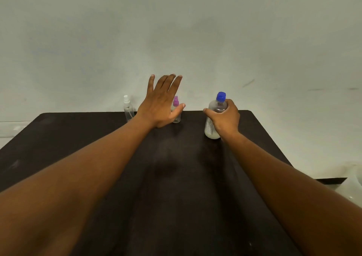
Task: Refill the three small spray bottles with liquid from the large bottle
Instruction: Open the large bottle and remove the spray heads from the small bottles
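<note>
A large clear bottle (211, 127) with a blue cap stands near the far right of the dark table (176, 177), milky liquid in its bottom. My right hand (225, 119) grips it around the upper body. My left hand (160, 102) is raised with straight fingers in front of a small spray bottle with a pink top (176, 103), partly hiding it; whether it touches it I cannot tell. A small clear spray bottle with a white top (127, 108) stands at the far edge to the left. A third small bottle is not visible.
A pale wall (176, 30) rises right behind the table's far edge. A whitish object (352, 185) lies off the table's right side. The table's right edge runs diagonally toward me.
</note>
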Motion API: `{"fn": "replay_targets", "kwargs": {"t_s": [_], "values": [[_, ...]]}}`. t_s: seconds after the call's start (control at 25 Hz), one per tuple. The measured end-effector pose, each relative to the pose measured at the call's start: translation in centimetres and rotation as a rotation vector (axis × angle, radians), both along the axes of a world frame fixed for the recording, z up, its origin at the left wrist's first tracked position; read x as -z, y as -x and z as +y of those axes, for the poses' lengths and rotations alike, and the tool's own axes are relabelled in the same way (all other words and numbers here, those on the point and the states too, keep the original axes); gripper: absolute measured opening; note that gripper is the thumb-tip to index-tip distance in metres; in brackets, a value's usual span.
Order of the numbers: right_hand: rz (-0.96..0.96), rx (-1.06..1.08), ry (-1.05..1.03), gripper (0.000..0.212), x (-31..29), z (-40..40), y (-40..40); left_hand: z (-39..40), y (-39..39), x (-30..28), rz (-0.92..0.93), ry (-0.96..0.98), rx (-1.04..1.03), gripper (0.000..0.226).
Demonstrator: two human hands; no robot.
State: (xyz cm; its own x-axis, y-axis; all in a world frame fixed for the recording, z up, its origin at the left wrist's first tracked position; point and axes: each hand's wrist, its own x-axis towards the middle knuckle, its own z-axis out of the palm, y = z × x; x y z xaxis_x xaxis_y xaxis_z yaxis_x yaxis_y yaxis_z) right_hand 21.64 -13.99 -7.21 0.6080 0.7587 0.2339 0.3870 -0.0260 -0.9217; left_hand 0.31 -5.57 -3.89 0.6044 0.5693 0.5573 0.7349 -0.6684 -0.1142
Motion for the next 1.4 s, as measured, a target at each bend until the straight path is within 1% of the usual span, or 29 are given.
{"fn": "replay_targets", "kwargs": {"t_s": [0.2, 0.36, 0.44, 0.6, 0.68, 0.8, 0.88, 1.0, 1.12, 1.2, 1.4], "values": [[-0.103, -0.062, -0.008, 0.052, -1.6, -7.0, 1.1, -7.4, 0.7, -2.0, -0.009, 0.020, 0.000, 0.081], [-0.073, -0.091, -0.033, 0.055, -3.7, -13.4, 2.3, -14.3, 1.0, -4.6, -0.016, 0.177, 0.011, 0.079], [-0.071, -0.101, -0.047, 0.055, -4.4, -15.8, 2.8, -16.6, 1.0, -6.1, -0.017, 0.199, 0.027, 0.078], [-0.096, -0.100, -0.076, 0.051, -5.9, -19.0, 3.9, -20.1, 0.2, -9.6, -0.060, 0.248, 0.071, 0.075], [-0.098, -0.095, -0.089, 0.050, -6.4, -19.9, 4.3, -21.2, -0.4, -10.8, -0.094, 0.339, 0.098, 0.072], [-0.103, -0.097, -0.084, 0.052, -6.8, -20.7, 4.8, -22.1, -1.5, -12.7, -0.205, 0.493, 0.188, 0.062], [-0.110, -0.096, -0.073, 0.055, -6.9, -21.0, 5.2, -22.7, -2.3, -14.0, -0.236, 0.524, 0.243, 0.049], [-0.117, -0.121, -0.065, 0.057, -7.0, -21.2, 5.4, -23.3, -3.6, -15.3, -0.185, 0.494, 0.283, 0.032], [-0.122, -0.138, -0.064, 0.059, -7.2, -21.4, 5.6, -23.5, -4.3, -15.5, -0.049, 0.490, 0.306, 0.029], [-0.118, -0.142, -0.065, 0.060, -7.2, -21.4, 5.6, -23.6, -4.6, -15.3, 0.005, 0.473, 0.310, 0.028], [-0.130, -0.148, -0.060, 0.064, -6.9, -21.4, 5.3, -23.6, -5.0, -14.9, 0.002, 0.470, 0.290, 0.024]]}}
